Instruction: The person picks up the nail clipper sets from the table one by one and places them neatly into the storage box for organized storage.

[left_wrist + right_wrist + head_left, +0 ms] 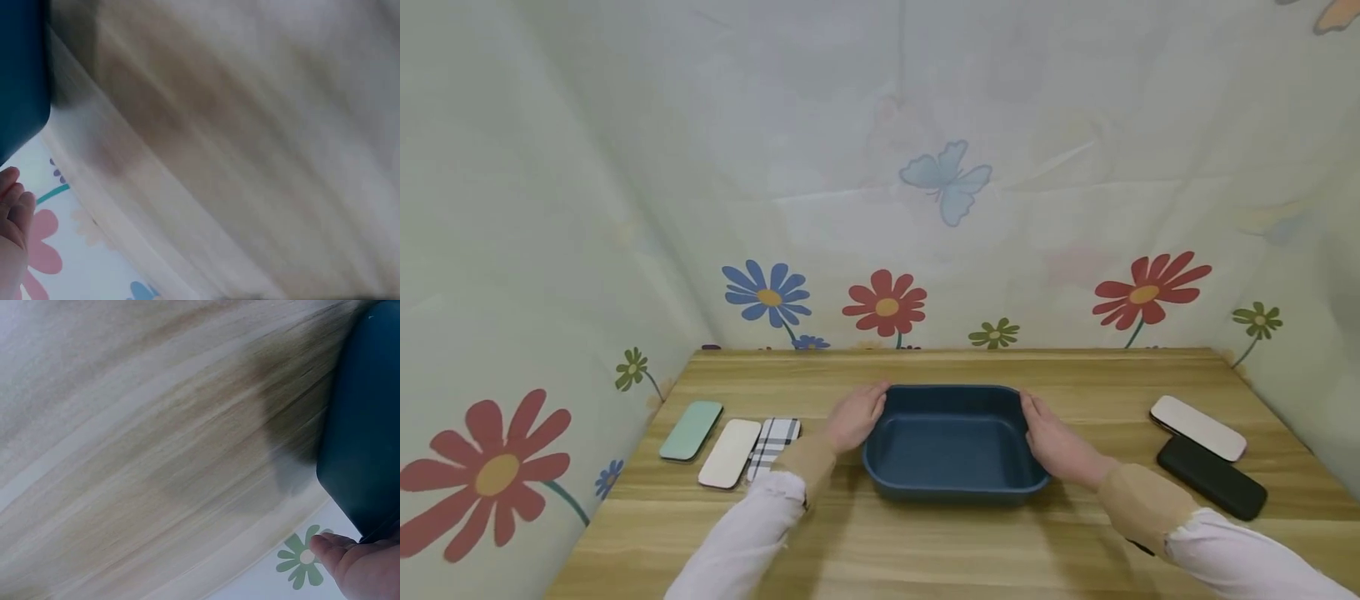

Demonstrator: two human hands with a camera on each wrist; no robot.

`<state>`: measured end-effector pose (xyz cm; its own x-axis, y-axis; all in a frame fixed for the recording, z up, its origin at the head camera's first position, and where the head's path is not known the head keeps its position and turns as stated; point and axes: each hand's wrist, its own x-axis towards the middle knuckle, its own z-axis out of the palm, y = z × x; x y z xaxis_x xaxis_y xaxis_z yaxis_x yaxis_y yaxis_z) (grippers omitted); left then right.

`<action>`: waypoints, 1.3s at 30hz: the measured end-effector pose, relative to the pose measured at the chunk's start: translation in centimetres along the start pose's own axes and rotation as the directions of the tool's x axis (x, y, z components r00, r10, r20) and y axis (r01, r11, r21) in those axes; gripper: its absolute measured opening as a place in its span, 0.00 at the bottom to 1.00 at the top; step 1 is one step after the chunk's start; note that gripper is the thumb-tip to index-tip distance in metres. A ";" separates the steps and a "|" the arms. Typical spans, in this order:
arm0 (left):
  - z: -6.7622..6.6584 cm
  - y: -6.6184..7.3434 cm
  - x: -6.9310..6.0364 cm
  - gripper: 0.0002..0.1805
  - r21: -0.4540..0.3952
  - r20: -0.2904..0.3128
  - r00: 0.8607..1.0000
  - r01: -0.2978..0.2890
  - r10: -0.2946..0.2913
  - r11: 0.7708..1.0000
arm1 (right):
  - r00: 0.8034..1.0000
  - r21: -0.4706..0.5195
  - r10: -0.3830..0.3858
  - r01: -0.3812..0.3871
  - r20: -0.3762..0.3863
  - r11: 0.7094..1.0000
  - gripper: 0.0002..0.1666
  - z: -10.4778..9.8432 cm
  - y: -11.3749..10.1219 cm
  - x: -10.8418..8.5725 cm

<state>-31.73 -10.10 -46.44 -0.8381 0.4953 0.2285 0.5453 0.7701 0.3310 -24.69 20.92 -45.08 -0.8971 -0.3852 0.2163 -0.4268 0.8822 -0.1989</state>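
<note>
A dark blue rectangular tray [957, 450] is held between both hands, its hollow inside facing up. My left hand [856, 417] grips its left side near the far corner, and my right hand [1062, 442] grips the right side. In the left wrist view, the tray's outer wall [24, 75] fills the upper left, with the left hand [11, 244] below it. The right wrist view has the right hand [365, 565] against the lower end of the tray [365, 425]. The fingers' undersides are partly hidden.
Left of the tray lie a mint green slab [692, 431], a white one [730, 453] and a plaid one [772, 443]. A white slab [1198, 427] and a black one [1212, 477] lie at the right. A flowered curtain [820, 208] hangs behind the wooden table [910, 558].
</note>
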 end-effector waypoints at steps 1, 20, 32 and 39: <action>0.1 0.1 0.0 0.20 -0.007 -0.012 1.000 -0.002 0.002 1.000 | 1.000 0.003 0.000 0.000 -0.004 1.000 0.29 -0.1 0.0 0.0; 0.3 0.2 -0.1 0.20 0.054 -0.024 1.000 0.006 -0.005 0.999 | 0.996 0.049 0.077 -0.079 0.039 0.996 0.33 -0.5 -0.2 0.3; 0.1 0.5 -0.1 0.21 0.063 -0.015 1.000 0.014 -0.013 0.998 | 0.990 0.142 0.124 -0.132 0.064 0.981 0.35 -1.2 0.5 0.5; 0.2 0.3 -0.1 0.21 0.053 -0.020 1.000 0.009 -0.008 0.999 | 0.993 0.149 0.107 -0.114 0.052 0.982 0.35 -2.2 2.7 0.0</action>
<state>-31.53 -9.82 -46.58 -0.8422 0.4810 0.2437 0.5362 0.7947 0.2845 -25.59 23.90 -43.54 -0.9424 -0.3020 0.1438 -0.3341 0.8701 -0.3623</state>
